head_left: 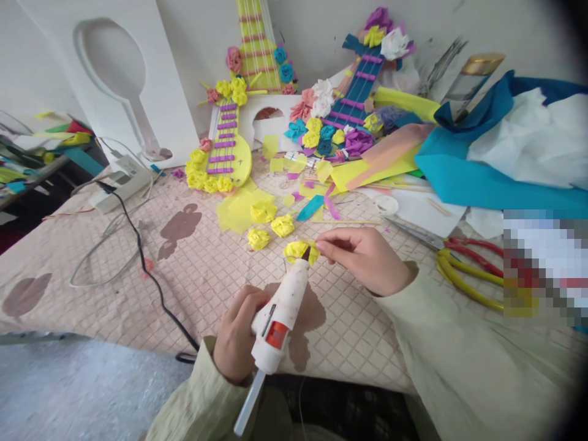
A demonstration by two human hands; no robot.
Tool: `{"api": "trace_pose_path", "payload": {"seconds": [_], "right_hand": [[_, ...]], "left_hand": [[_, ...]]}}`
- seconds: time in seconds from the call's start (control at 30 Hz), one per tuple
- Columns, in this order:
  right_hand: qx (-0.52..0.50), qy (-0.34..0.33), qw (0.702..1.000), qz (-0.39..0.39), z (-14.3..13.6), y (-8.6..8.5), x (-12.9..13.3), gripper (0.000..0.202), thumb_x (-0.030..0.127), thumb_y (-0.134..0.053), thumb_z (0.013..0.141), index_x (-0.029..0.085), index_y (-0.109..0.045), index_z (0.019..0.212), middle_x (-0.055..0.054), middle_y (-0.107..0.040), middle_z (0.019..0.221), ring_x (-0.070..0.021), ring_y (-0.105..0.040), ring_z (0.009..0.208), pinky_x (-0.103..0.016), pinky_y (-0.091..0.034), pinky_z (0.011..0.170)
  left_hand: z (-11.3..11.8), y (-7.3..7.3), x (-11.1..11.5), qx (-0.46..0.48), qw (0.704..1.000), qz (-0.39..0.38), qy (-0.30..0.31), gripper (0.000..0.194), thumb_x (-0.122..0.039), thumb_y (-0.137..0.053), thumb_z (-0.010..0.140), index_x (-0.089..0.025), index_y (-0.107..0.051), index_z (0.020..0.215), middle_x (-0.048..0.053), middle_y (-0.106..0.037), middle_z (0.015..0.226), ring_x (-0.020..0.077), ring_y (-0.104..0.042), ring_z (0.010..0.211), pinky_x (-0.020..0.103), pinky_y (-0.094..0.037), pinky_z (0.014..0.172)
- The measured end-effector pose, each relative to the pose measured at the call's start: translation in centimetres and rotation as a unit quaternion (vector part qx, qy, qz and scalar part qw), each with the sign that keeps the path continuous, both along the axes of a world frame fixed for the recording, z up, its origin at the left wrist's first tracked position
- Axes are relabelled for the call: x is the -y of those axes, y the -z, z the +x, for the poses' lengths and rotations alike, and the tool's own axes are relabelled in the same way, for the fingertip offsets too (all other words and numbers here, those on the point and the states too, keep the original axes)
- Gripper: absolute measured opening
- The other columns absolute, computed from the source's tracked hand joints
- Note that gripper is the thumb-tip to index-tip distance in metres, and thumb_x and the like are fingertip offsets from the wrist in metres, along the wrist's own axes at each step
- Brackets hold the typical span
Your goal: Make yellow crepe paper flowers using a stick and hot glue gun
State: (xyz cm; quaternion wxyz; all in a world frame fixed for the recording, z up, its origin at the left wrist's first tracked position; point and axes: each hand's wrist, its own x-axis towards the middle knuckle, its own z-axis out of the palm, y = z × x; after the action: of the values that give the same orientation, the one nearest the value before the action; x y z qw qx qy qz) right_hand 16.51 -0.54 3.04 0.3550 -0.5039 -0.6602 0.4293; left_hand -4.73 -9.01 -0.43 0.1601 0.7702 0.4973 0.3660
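Observation:
My left hand (pixel 239 334) is wrapped round a white hot glue gun (pixel 285 300) with an orange-red window and a clear glue stick poking out of its back. The dark nozzle points at a yellow crepe paper flower (pixel 294 251) and overlaps it in view; whether they touch I cannot tell. My right hand (pixel 367 257) pinches the flower's right edge between thumb and fingertips. Just beyond lie more yellow paper flowers (pixel 282 225) on flat yellow paper (pixel 229 211).
Small paper instruments, one yellow (pixel 236 159) and one blue (pixel 356 92), lean at the back. Red and yellow-handled scissors (pixel 463 260) lie right, near blue paper (pixel 459 165). A black cable (pixel 151 269) and power strip (pixel 122 180) are left. A white cut-out board (pixel 165 79) stands behind.

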Motion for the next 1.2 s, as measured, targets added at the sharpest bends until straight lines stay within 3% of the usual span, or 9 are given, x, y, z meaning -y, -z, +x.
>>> {"api": "trace_pose_path", "payload": {"seconds": [0.57,0.9,1.2], "right_hand": [[0.007,-0.013,1.000,-0.007,0.06,-0.12,0.02,0.018,0.030,-0.056,0.076,0.016,-0.067,0.074,0.001,-0.060,0.057,-0.0083,-0.051,0.050,-0.022,-0.038,0.048],[0.007,-0.011,1.000,-0.006,-0.02,-0.19,-0.03,0.016,0.027,-0.057,0.076,0.015,-0.067,0.074,0.001,-0.060,0.056,-0.0077,-0.050,0.049,-0.021,-0.037,0.047],[0.011,-0.007,1.000,-0.001,0.09,-0.24,-0.01,0.017,0.029,-0.057,0.075,0.015,-0.068,0.073,0.000,-0.061,0.057,-0.0087,-0.051,0.050,-0.022,-0.039,0.048]], "left_hand": [[0.06,0.17,-0.10,-0.014,0.999,0.030,0.014,0.006,-0.019,-0.050,0.082,-0.015,-0.051,0.086,0.003,-0.052,0.074,0.0110,-0.053,0.062,0.020,-0.043,0.053],[0.15,0.14,-0.20,-0.027,0.999,0.021,0.003,0.011,-0.021,-0.045,0.084,-0.015,-0.053,0.082,0.003,-0.052,0.070,0.0109,-0.052,0.058,0.020,-0.042,0.050],[0.45,-0.46,-0.12,-0.029,0.999,0.014,0.000,0.009,-0.016,-0.045,0.084,-0.014,-0.053,0.081,0.003,-0.052,0.071,0.0105,-0.052,0.060,0.020,-0.042,0.052]]}}
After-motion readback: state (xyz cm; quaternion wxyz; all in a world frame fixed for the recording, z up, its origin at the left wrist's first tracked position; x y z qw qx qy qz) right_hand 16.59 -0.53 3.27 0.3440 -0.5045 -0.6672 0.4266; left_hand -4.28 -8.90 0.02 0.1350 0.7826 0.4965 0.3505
